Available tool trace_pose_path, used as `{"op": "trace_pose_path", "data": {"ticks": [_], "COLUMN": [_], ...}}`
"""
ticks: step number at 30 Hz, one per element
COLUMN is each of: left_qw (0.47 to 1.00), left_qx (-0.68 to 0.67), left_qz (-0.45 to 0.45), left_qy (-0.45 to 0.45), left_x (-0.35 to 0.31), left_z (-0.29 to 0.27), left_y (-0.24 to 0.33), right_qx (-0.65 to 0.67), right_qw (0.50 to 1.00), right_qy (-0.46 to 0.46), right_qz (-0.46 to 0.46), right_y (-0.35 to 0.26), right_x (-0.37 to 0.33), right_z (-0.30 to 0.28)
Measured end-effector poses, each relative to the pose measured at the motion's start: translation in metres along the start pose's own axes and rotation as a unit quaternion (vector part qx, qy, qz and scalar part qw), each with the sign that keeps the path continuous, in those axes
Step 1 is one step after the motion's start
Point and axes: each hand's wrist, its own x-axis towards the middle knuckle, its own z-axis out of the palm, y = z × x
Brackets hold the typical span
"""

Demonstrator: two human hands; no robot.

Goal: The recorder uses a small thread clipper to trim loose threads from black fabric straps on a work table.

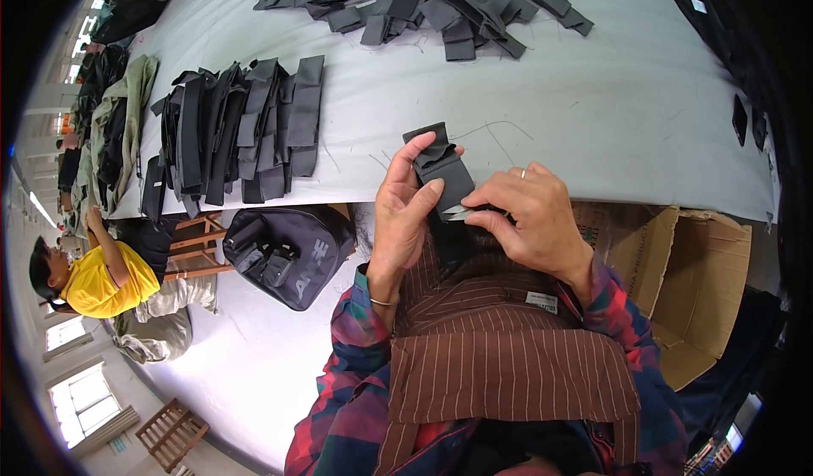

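Note:
A dark grey fabric strip (450, 176), folded over at its upper end, is held up at the table's near edge. My left hand (400, 213) is closed on it, thumb on the front and fingers behind. Against the strip's lower corner lies the silver pointed tip of thread snips (456, 213). My right hand (535, 215) pinches the snips, and its fingers hide most of them. A loose dark thread lies on the table just beyond the strip.
On the white-covered table (644, 129), grey strips lie in rows (241, 129) at left and in a heap (440, 2) at the far side. Below the edge are a black bag (292, 251) and an open cardboard box (703, 281). A person in yellow (114, 281) sits at left.

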Motion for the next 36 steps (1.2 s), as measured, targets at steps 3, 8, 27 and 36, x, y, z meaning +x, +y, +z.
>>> {"op": "trace_pose_path", "data": {"ticks": [3,8,27,36], "left_qw": [1.000,1.000,0.994,0.994], "left_qx": [-0.003,-0.004,0.103,0.101], "left_qz": [0.000,0.002,0.016,0.008], "left_qy": [-0.003,0.000,-0.019,-0.025], "left_x": [-0.001,-0.002,-0.003,-0.003], "left_z": [-0.001,-0.001,0.002,0.001], "left_y": [-0.001,-0.003,-0.008,-0.008], "right_qx": [0.002,0.047,-0.015,-0.017], "right_qw": [1.000,0.998,0.992,0.994], "right_qy": [-0.001,-0.025,0.071,0.064], "right_qz": [0.001,0.029,0.100,0.088], "right_y": [0.002,0.003,0.003,0.003], "right_x": [-0.001,-0.002,0.006,0.009], "right_z": [0.002,-0.001,0.006,0.009]}}
